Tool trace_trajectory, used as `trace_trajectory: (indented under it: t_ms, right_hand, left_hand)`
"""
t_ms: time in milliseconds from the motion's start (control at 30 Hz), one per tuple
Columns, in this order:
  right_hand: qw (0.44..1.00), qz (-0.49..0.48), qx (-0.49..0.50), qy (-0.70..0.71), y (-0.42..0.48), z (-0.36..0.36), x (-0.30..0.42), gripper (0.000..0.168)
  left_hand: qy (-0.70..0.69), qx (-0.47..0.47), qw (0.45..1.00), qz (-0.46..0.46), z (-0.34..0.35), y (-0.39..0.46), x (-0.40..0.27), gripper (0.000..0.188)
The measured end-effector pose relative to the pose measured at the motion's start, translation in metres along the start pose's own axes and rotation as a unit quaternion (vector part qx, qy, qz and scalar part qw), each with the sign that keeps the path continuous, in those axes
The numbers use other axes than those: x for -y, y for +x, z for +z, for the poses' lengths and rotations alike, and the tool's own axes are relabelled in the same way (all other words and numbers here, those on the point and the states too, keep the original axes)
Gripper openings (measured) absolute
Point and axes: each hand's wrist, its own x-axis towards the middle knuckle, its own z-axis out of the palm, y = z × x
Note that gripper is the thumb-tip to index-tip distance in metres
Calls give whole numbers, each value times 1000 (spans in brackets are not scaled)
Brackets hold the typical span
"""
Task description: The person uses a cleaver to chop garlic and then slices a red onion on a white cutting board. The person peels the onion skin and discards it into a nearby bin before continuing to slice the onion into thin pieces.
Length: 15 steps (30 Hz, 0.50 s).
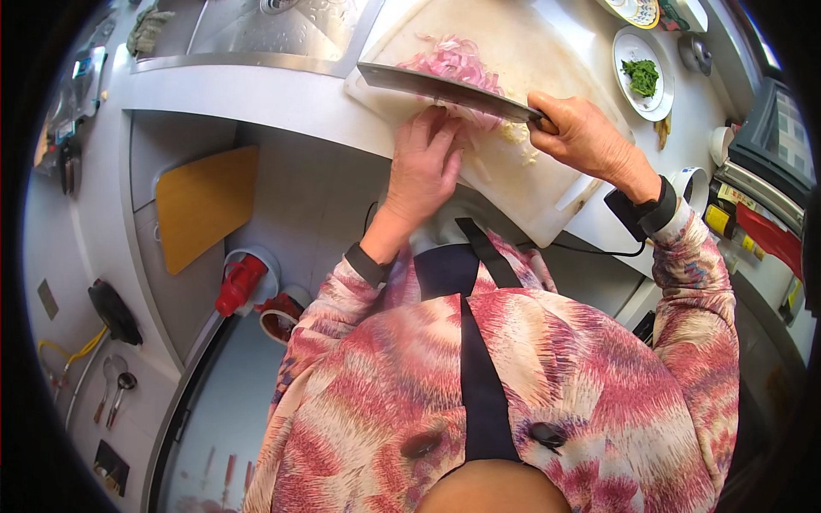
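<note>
My right hand is closed around the handle of a cleaver. Its wide blade points left across the white cutting board. Sliced red onion is heaped along the blade's far side, with more pieces on the near side. My left hand rests at the near side of the blade, fingers bent down onto the board by the onion. What lies beneath those fingertips is hidden. Finely chopped pale bits, perhaps garlic, are scattered under and beside the handle end of the blade.
A steel sink lies at the back left. On the right stand a plate of chopped greens, a bowl and several jars. Below the counter are a wooden board and a bucket with a red bottle.
</note>
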Motion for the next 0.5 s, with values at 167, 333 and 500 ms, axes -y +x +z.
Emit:
trace_trajectory:
  t_ms: [167,333,500]
  right_hand:
    - [998,-29,-54,-6,5,27,0,17]
    - [996,-48,-79,-4,18,34,-3,19]
    - [986,-6,-79,147,18,23,-9,13]
  left_hand:
    - [-27,15,1000,7,4,3,5,38]
    - [-30,-8,999,36,1,4,9,38]
    - [7,-11,999,32,-12,-13,3,43]
